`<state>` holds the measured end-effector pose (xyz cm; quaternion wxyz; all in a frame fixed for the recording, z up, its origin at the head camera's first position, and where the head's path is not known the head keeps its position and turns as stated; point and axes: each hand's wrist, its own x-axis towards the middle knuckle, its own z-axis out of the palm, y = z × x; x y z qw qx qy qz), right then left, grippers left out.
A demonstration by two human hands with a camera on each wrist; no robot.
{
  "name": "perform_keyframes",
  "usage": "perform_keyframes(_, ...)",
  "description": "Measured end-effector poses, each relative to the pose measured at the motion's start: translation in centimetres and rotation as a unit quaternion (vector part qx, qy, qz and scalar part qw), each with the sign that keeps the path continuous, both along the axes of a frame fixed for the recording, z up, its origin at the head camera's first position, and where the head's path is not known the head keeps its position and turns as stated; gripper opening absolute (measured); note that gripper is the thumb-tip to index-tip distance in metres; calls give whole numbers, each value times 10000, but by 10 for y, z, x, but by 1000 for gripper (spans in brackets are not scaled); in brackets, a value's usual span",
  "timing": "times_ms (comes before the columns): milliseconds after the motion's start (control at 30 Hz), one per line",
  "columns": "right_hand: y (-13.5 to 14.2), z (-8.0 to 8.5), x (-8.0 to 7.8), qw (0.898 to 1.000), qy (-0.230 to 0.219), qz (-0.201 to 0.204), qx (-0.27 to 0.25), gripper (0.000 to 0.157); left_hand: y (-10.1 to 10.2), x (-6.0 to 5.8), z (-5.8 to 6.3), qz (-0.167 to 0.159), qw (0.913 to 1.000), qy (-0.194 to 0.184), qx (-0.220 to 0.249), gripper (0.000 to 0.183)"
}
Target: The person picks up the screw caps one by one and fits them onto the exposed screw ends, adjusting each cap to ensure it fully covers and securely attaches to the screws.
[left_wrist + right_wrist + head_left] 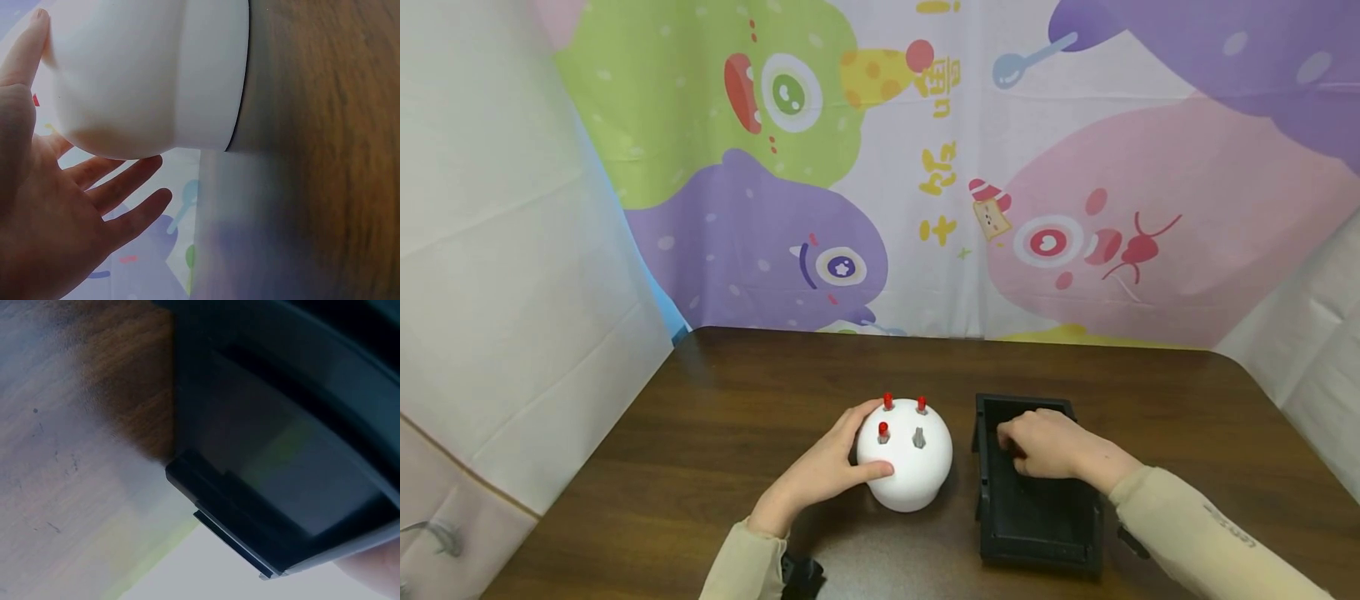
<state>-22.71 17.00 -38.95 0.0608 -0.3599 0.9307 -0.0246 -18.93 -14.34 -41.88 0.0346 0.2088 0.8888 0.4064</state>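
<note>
A white rounded dome (pixel 906 479) on a short cylindrical base stands on the brown table. On top are three red-tipped metal posts (pixel 883 432) and one bare grey metal post (pixel 919 437). My left hand (pixel 831 458) holds the dome from its left side, thumb toward the front and index finger toward the back. In the left wrist view, the other fingers (pixel 128 184) are spread along its underside curve. My right hand (pixel 1048 442) reaches into a black tray (pixel 1037 537), fingers bent downward. Its fingertips are largely hidden, and I cannot tell whether they pinch anything.
The tray's raised walls (pixel 225 531) stand close right of the dome. The wooden table (pixel 760 375) runs back to a cartoon-printed curtain (pixel 940 292). White cloth (pixel 512 250) hangs along the left side. A black strap device (pixel 801 577) sits at the left wrist.
</note>
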Motion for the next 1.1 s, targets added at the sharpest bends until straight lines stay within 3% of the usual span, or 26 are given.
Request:
perform_keyframes(133, 1, 0, 1, 9993, 349, 150, 61, 1, 0, 0, -1, 4, 10000, 4, -1, 85)
perform_keyframes(267, 1, 1, 3, 9976, 637, 252, 103, 6, -1, -1, -1, -2, 10000, 5, -2, 85)
perform_keyframes(1100, -1, 18, 19, 9896, 1416, 0, -238, 19, -1, 0, 0, -13, 10000, -53, -7, 85)
